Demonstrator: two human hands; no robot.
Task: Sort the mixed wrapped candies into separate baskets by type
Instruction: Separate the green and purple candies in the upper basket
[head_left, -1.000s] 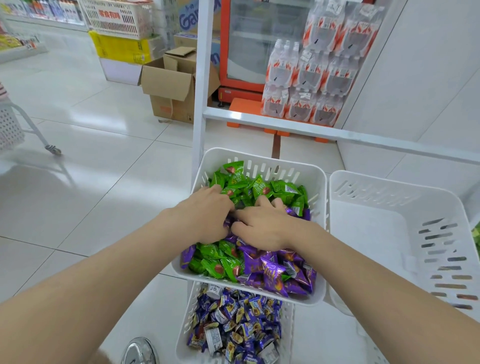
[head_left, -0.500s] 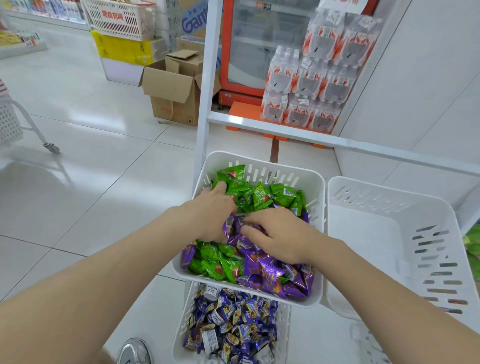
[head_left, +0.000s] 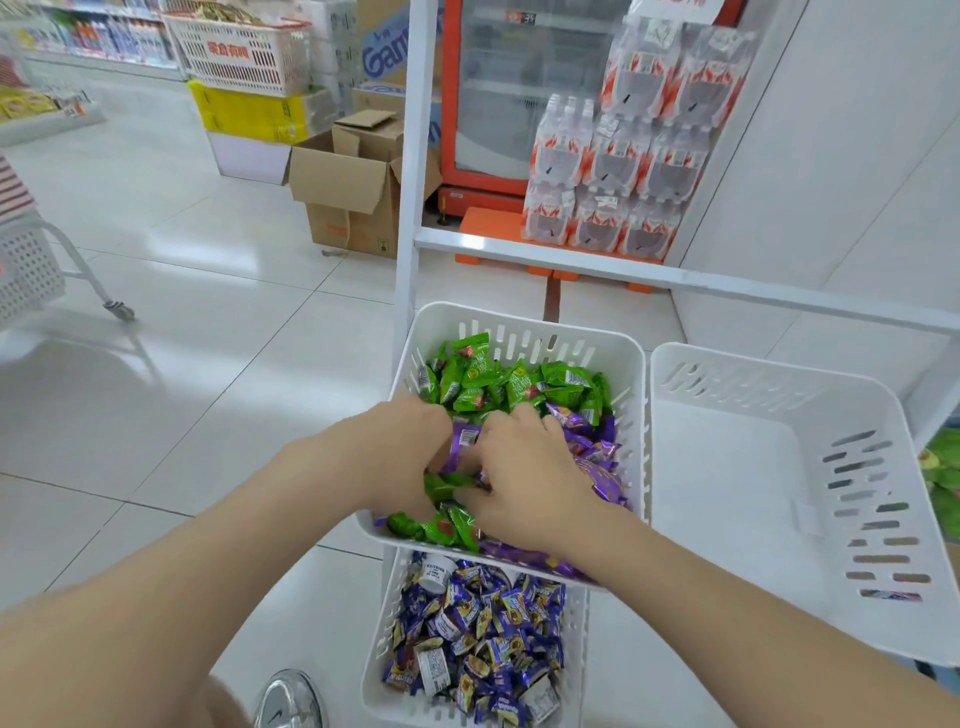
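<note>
The grip of the left hand (head_left: 410, 457) and the grip of the right hand (head_left: 530, 478) are both pushed down into the candy pile. The fingers bend down and their tips are hidden under the wrappers, so I cannot tell if they pinch a candy or only rake through the heap. One purple candy (head_left: 464, 435) stands up in the small gap between the two hands.

The hands sit side by side, nearly touching, backs up and knuckles raised. Both arms reach forward from the bottom of the view and slope down to the mixed basket (head_left: 519, 325).

I think the hands work right where the two colours meet. The green candies (head_left: 519, 384) are heaped at the far end and also lie at the near left. The purple candies (head_left: 597, 467) lie along the right side. That looks like a pile being pulled apart by colour.

The empty basket (head_left: 779, 374) stands just beside it on the right. It is close, so one colour can be dropped in with a short reach.

The lower basket (head_left: 376, 691) sits under the near edge and holds blue candies (head_left: 478, 639), a different kind.
</note>
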